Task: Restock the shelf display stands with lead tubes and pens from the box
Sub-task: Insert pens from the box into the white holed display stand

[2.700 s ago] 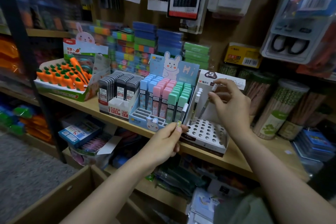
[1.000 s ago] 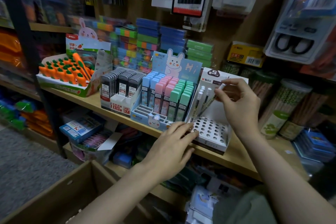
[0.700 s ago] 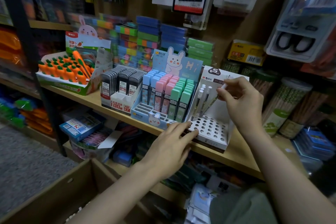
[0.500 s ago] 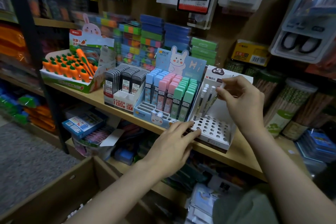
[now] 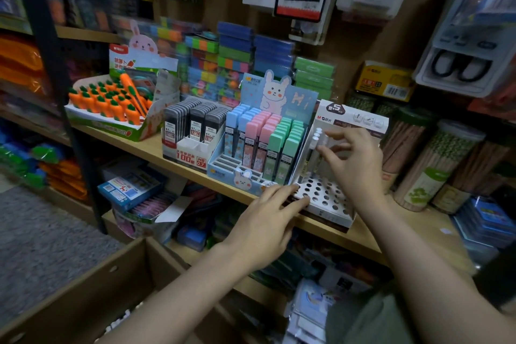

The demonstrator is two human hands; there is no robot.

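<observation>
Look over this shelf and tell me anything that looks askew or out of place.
Little stands out. In the carrot display, one carrot pen lies slanted across the upright ones. The white pen stand is mostly empty holes, its few pens leaning at the back left. The pastel lead-tube stand has empty front slots.

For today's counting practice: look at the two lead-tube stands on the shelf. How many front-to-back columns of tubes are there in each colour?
Black columns: 3
Blue columns: 2
Pink columns: 2
Green columns: 2
Total: 9
</observation>
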